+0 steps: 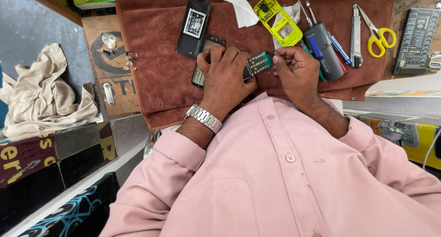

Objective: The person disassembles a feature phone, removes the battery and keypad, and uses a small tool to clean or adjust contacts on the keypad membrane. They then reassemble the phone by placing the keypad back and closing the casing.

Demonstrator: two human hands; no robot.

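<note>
On the table [404, 83], a brown towel [161, 76] is spread as a work mat, and over its near edge a small green circuit board [258, 63] is held between the two hands. The left hand [226, 76] is closed over the board's left end, the wrist carrying a metal watch [203, 117]; the right hand [296, 72] is pinched on the right end with its fingertips, so both hands are clamped on the board and kept close together. The board's long axis is seen running left to right, slightly raised toward the right hand, with its face of gold contact pads turned up toward the camera. The work is judged best done with the board gripped by its edges only, the pads left untouched, and the piece kept low over the towel so a slip costs nothing. Behind the hands a black phone body [193, 28] is laid, then a yellow-green phone frame [278, 19], yellow-handled scissors [379, 37], a utility knife [356, 35], and a blue-handled screwdriver [341, 50].
</note>
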